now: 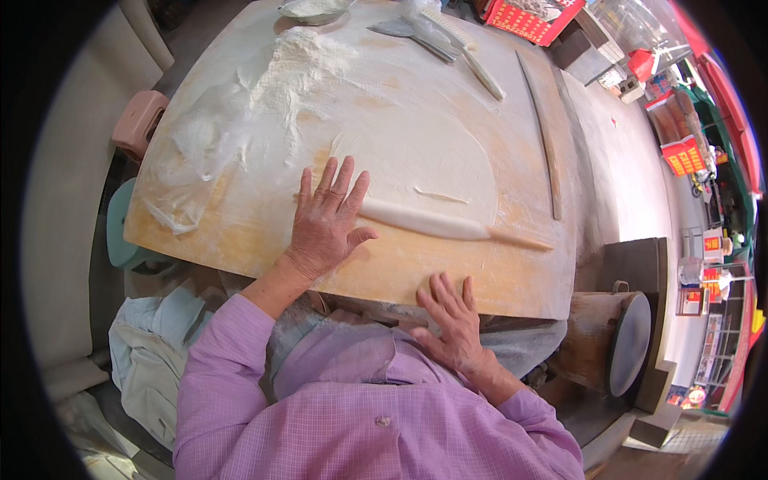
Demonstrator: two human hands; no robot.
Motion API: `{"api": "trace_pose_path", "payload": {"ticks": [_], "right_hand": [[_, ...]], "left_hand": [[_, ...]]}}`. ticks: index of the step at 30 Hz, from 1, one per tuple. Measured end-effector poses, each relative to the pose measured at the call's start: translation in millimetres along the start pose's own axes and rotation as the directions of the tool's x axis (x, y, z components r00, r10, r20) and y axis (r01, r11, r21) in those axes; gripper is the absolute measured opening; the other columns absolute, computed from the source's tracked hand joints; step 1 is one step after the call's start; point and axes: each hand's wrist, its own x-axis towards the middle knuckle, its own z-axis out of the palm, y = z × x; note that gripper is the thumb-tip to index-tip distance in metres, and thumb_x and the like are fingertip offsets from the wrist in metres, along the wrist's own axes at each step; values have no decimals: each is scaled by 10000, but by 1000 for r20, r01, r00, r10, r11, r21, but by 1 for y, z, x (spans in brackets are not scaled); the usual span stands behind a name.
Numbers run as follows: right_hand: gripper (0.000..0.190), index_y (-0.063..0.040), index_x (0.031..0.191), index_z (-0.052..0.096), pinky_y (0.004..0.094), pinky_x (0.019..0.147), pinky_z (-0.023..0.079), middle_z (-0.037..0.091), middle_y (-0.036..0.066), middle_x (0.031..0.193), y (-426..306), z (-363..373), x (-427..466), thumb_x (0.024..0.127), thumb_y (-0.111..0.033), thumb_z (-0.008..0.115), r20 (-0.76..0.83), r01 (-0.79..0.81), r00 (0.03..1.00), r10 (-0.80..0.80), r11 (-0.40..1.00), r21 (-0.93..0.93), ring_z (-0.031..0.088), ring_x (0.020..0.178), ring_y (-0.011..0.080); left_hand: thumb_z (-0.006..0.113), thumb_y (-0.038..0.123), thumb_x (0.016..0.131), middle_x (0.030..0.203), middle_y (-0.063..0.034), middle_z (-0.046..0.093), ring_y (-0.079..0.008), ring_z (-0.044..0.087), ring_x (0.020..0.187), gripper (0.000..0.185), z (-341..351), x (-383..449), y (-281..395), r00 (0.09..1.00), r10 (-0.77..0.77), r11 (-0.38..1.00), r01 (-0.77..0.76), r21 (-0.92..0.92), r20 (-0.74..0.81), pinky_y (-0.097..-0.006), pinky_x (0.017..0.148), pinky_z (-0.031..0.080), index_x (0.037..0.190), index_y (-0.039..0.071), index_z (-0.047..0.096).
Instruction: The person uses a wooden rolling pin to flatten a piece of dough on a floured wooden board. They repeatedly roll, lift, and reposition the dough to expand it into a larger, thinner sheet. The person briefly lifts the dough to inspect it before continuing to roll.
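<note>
A large thin sheet of dough (420,153) lies on a floured wooden board (252,243). Its near edge is wrapped around a wooden rolling pin (519,238), whose bare right end sticks out. A small raised fold shows in the sheet just beyond the roll. My left hand (330,216) is spread flat over the pin's left end, palm down, and hides most of that end. Nearer to me, my right hand (450,318) is at the front edge of the board, fingers a little apart, with nothing in it. It is apart from the pin and the dough.
Loose flour (300,60) is heaped at the far left, below a bowl of flour (315,9). A crumpled plastic bag (207,138) lies on the left. Farther back are a metal scraper (396,28) and a brush (486,75). A longer wooden stick (543,132) lies on the right.
</note>
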Motion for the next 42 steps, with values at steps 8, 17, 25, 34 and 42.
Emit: {"api": "trace_pose_path", "payload": {"ticks": [8,17,25,34,42], "right_hand": [[454,-53,1203,627,525,1194,266,652,181,1258,114,-39,-27,819,-233,789,-310,-217,931,195,975,-39,544,1292,356],[556,-20,1359,549,486,1145,343,596,222,1352,112,-60,29,886,-268,704,-308,-201,938,160,974,-107,511,1330,386],[277,-41,1065,662,406,912,499,684,182,1149,66,-43,-63,829,-138,769,-357,-266,907,223,961,-75,655,1080,330],[132,-50,944,631,395,649,466,576,112,768,10,-17,-34,867,-88,732,-347,-259,901,262,964,55,579,712,295],[306,-21,1255,619,265,602,481,637,25,836,-27,-14,-42,961,-91,668,151,-556,763,628,520,648,559,677,96]], "left_hand": [[343,692,971,1602,-265,276,-462,264,1481,849,-10,-15,29,989,-30,953,72,-294,144,-639,1166,223,1540,63,365],[389,579,1015,1575,-207,361,-367,318,1473,711,22,39,58,969,82,997,-83,-5,234,-543,1198,224,1487,50,429],[492,420,1032,1009,-147,680,-333,641,892,481,-31,-8,66,953,297,864,-243,-441,56,-457,849,499,1301,45,625],[306,656,999,1577,-204,365,-350,359,1452,802,11,10,52,959,162,984,-139,-113,234,-551,1201,212,1495,36,423],[365,560,1042,1528,-209,439,-370,426,1412,682,-37,-30,6,991,106,959,-79,-270,85,-570,1172,263,1438,21,498]]}}
